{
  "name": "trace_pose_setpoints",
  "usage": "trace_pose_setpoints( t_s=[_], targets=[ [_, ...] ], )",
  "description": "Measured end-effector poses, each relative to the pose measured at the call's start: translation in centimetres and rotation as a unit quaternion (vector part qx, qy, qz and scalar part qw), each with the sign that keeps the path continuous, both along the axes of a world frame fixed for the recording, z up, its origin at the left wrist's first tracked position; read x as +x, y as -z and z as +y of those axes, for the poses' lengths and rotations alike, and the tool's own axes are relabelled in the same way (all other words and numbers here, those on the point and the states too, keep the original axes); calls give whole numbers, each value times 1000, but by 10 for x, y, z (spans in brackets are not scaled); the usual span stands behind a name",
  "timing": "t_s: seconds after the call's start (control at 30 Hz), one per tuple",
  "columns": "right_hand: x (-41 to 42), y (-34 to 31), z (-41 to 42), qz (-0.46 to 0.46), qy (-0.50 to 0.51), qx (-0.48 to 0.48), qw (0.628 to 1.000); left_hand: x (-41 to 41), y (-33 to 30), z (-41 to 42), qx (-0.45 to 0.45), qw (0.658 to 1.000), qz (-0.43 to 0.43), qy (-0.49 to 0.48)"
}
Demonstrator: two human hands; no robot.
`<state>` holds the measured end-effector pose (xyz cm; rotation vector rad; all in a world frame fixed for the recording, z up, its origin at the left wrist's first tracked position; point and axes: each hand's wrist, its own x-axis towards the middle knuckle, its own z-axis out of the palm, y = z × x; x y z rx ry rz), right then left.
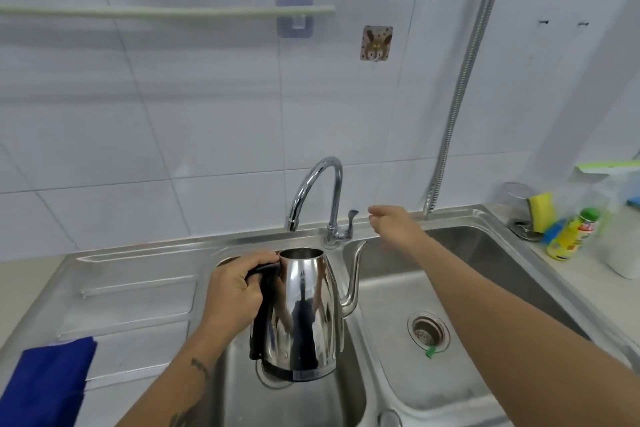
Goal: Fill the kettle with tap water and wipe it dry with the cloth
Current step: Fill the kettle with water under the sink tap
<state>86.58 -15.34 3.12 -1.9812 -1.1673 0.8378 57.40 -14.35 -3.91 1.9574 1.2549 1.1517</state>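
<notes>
A shiny steel kettle with a thin curved spout and no lid hangs over the left sink basin. My left hand grips its black handle. The chrome tap arches above it, with its outlet to the upper left of the kettle's mouth; no water runs. My right hand reaches out with relaxed fingers just right of the tap's black lever, apart from it. A folded blue cloth lies on the drainboard at the lower left.
The right basin has a round drain strainer. At the far right stand a yellow sponge, a yellow bottle, a glass and a white container. A metal hose runs down the tiled wall.
</notes>
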Motion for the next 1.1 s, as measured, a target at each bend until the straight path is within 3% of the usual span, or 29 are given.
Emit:
trace_pose_setpoints(
  t_s=[0.33,0.63,0.8,0.93,1.03,1.1],
  targets=[
    [32,30,75,-92,-138,-87,982,25,5,-11,-43,994,1,-96],
    [28,62,55,-90,-118,13,989,13,6,0,-45,993,20,-110],
    [6,67,25,-132,-122,13,984,-1,12,6,-56,993,-12,-99],
    [-4,71,10,-181,-157,-54,969,-14,14,10,-69,993,-25,-90],
    [-22,72,4,-235,-155,-27,959,-23,13,11,-72,994,-32,-81],
    [-37,73,1,-200,-129,-16,971,-29,13,13,-77,994,-39,-74]
  ],
)
